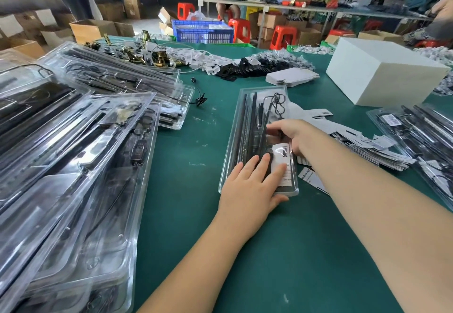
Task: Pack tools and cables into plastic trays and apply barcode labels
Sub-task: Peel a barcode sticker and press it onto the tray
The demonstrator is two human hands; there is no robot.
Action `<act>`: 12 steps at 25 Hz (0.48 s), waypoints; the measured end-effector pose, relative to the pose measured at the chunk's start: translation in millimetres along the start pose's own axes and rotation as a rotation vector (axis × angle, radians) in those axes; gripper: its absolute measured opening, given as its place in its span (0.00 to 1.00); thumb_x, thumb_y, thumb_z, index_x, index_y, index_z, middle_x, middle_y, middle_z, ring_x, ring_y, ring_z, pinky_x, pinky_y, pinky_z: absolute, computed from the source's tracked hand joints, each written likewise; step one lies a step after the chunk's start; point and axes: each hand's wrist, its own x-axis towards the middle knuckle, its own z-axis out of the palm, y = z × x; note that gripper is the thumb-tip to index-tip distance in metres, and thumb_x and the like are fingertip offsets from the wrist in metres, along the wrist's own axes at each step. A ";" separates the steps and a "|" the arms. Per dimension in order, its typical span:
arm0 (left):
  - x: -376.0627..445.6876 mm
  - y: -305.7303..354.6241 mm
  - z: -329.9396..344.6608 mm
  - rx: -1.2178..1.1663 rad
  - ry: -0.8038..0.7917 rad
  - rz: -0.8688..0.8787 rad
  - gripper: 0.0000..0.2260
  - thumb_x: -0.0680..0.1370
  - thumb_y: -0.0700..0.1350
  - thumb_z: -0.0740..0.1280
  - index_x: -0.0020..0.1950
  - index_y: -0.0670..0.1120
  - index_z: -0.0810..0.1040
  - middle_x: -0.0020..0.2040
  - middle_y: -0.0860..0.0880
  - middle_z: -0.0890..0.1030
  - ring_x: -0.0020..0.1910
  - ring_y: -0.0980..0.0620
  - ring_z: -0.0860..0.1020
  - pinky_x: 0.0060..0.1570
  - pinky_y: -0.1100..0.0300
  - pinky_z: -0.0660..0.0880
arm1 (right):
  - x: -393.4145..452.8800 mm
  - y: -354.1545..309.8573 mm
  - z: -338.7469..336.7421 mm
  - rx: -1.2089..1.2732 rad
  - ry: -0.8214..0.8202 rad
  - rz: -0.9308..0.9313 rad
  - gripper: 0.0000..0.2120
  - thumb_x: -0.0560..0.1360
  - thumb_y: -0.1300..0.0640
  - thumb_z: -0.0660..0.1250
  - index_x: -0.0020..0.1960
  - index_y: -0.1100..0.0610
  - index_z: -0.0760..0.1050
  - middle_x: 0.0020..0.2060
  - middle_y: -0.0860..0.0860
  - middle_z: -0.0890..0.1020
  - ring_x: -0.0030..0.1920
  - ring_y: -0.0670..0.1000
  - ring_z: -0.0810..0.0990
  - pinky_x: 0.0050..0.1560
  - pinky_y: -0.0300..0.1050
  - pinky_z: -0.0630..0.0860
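The tray (247, 126) lies lengthwise in the middle of the green tabletop (196, 214), with long black tools (250, 116) laid along its left side and a coiled cable (277, 103) at its far end. The left hand (247, 185) lies flat across the near end, fingers straight and pressing on the clear plastic next to a white card (282, 160) inside. The right hand (291, 136) reaches over the middle of the tray from the right, fingers bent down onto the plastic; I cannot tell whether it pinches anything or only pushes. It looks to me like the step of seating the contents and pressing the pack shut. To do it well, I would keep the left palm holding the near end steady so the tray does not skate on the tabletop, and work the right fingers along the edge toward the far end, checking that no loop of cable is caught at the rim. A barcode label shows on one of the packs (421, 131) at the right, none that I can see on this one, so that likely comes after. A stack of filled trays (73, 141) sits to the left, and loose paper cards (355, 146) lie just beside the tray on the right.
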 end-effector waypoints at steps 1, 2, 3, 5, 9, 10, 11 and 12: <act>0.0 0.8 -0.1 0.011 0.018 -0.004 0.25 0.75 0.61 0.65 0.71 0.54 0.71 0.71 0.48 0.71 0.69 0.47 0.71 0.67 0.50 0.68 | 0.5 -1.1 -0.3 0.031 0.001 -0.011 0.07 0.77 0.60 0.66 0.40 0.58 0.75 0.36 0.53 0.80 0.34 0.51 0.79 0.40 0.47 0.76; 0.4 1.3 -0.4 0.012 0.026 -0.003 0.25 0.75 0.61 0.65 0.70 0.54 0.71 0.71 0.48 0.72 0.69 0.47 0.71 0.67 0.50 0.68 | 0.9 -1.2 -1.3 0.043 0.004 -0.019 0.07 0.77 0.62 0.64 0.40 0.58 0.74 0.35 0.54 0.79 0.33 0.50 0.78 0.39 0.46 0.76; 0.6 1.8 -0.7 0.004 0.026 0.000 0.25 0.75 0.61 0.65 0.70 0.54 0.71 0.71 0.48 0.71 0.69 0.47 0.71 0.67 0.50 0.68 | 1.1 -0.7 -2.6 0.035 0.010 -0.023 0.08 0.77 0.64 0.63 0.40 0.59 0.73 0.35 0.54 0.79 0.33 0.50 0.78 0.38 0.45 0.75; 0.8 2.9 -0.8 -0.009 0.024 0.001 0.25 0.75 0.61 0.65 0.70 0.54 0.72 0.71 0.48 0.72 0.69 0.47 0.71 0.67 0.50 0.68 | 1.4 1.4 -4.3 0.004 0.034 -0.022 0.08 0.76 0.66 0.62 0.39 0.59 0.73 0.34 0.54 0.79 0.31 0.50 0.78 0.34 0.44 0.76; 0.1 4.3 0.6 0.001 0.043 0.004 0.25 0.73 0.61 0.68 0.67 0.54 0.75 0.67 0.48 0.76 0.65 0.48 0.75 0.63 0.50 0.72 | 4.7 0.6 -2.3 0.015 0.126 -0.028 0.05 0.72 0.68 0.63 0.42 0.60 0.75 0.36 0.55 0.81 0.29 0.52 0.79 0.36 0.42 0.76; -0.1 3.9 0.8 0.000 0.048 0.004 0.25 0.72 0.61 0.69 0.67 0.54 0.76 0.66 0.48 0.77 0.64 0.48 0.76 0.62 0.50 0.73 | 5.1 -0.2 -1.0 0.012 0.145 -0.034 0.05 0.72 0.68 0.63 0.42 0.60 0.75 0.38 0.56 0.81 0.30 0.53 0.79 0.39 0.43 0.76; 0.1 3.5 0.8 0.001 0.053 0.003 0.25 0.72 0.61 0.70 0.66 0.54 0.76 0.66 0.48 0.77 0.64 0.48 0.76 0.61 0.50 0.74 | 5.1 -0.2 -0.1 0.007 0.161 -0.044 0.05 0.71 0.68 0.64 0.42 0.60 0.75 0.38 0.56 0.81 0.31 0.53 0.79 0.42 0.44 0.77; 0.2 3.2 1.4 0.005 0.063 0.002 0.25 0.72 0.61 0.70 0.66 0.54 0.76 0.65 0.48 0.77 0.64 0.48 0.76 0.61 0.50 0.74 | 5.4 0.6 0.3 0.000 0.165 -0.053 0.04 0.72 0.68 0.64 0.42 0.60 0.76 0.39 0.57 0.82 0.31 0.53 0.79 0.43 0.46 0.77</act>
